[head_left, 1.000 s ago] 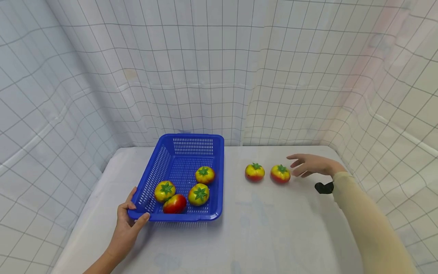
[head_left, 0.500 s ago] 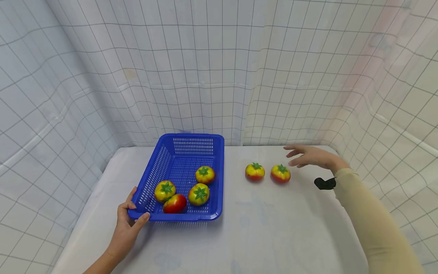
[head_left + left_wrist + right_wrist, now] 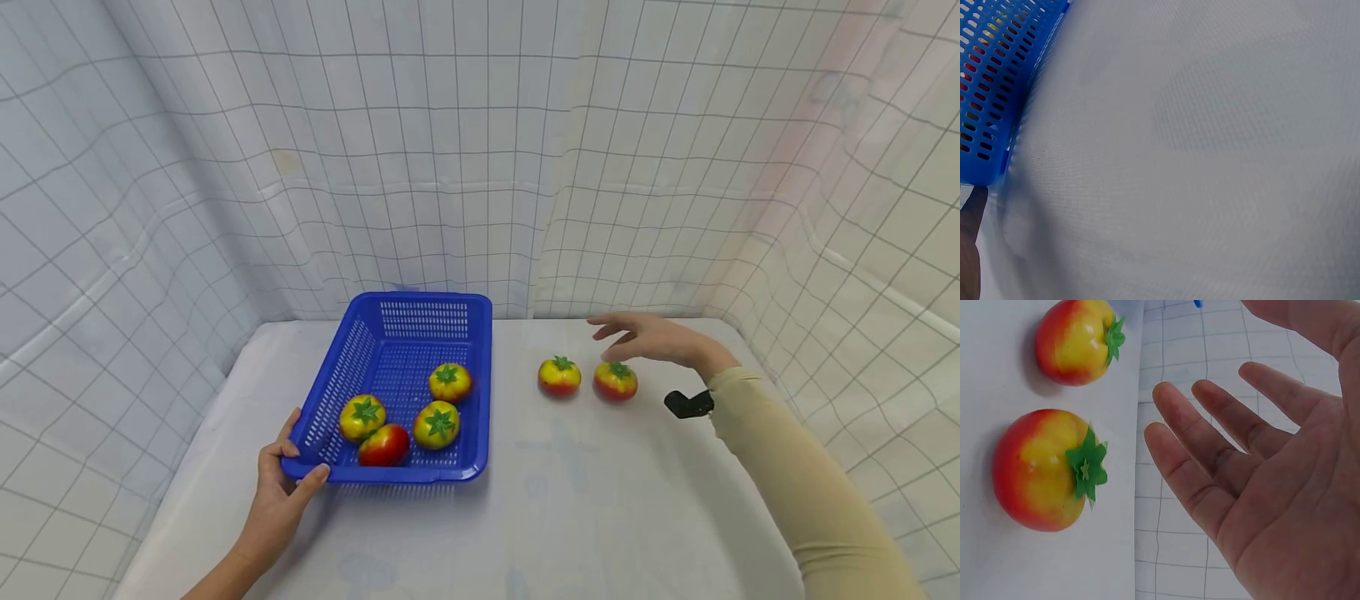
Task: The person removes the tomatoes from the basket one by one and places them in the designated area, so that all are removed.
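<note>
Evidently lower than the right hand (image 3: 651, 337), whose fingers are parted, loosely extended and hold nothing, sits the right-hand fruit (image 3: 615, 385), on the white table (image 3: 600, 517), leafy top upward, rounded, without a marked long axis. The left-hand fruit (image 3: 558, 381) lies just beside it, toward the blue basket (image 3: 382, 476). Farther from both, the left hand (image 3: 276, 504) grips the basket's near left corner.

Soft light makes the head view bright, with a faint shadow on the tabletop (image 3: 570, 525) around four o'clock, beside the sleeve (image 3: 795, 467). The left wrist view looks grey and fuzzy, with a shadow near eight o'clock. In the right wrist view, tiny shiny spots dot the fruits (image 3: 1038, 472); the right hand (image 3: 1279, 487) looks dim.
</note>
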### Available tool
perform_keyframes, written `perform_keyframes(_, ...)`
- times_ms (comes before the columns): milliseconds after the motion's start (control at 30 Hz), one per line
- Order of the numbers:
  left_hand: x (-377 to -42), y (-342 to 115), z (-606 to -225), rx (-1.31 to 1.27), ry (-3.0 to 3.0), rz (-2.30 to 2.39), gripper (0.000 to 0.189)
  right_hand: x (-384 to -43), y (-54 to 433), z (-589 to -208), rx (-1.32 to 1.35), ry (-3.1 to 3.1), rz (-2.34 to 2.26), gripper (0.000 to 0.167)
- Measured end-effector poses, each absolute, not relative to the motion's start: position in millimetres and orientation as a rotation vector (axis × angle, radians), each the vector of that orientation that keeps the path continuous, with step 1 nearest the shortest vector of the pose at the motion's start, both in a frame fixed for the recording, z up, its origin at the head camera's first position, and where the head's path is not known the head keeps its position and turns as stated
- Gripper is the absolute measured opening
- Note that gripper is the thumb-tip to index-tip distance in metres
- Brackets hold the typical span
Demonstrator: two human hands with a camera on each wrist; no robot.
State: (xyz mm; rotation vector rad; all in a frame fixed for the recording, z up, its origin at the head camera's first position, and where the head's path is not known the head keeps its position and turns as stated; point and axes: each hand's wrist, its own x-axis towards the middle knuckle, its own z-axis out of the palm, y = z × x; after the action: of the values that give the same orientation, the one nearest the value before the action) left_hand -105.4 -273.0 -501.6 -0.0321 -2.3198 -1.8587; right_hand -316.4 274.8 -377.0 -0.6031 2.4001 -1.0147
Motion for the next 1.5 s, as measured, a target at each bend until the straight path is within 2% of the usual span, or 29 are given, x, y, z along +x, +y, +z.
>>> perform_keyframes(767, -105.4, -271.9, -500.6, -0.041, -2.301, -1.877, 0.042, -315.5, 167.2, -358.4, -0.847, 2.290, -1.017, 0.068)
perform_keyframes(1067, -105.3, -270.7, -501.5, -0.058, -2.286, -1.887, 0.041, -317.7, 111.8, -357.8, -1.005, 2.206, -1.017, 0.066)
perform_keyframes(1500, -104.5, -270.6, -503.5, -0.060, -2.282, -1.880, 0.041, -319.6, 41.1, -370.6, -1.088, 2.089, -0.955, 0.065)
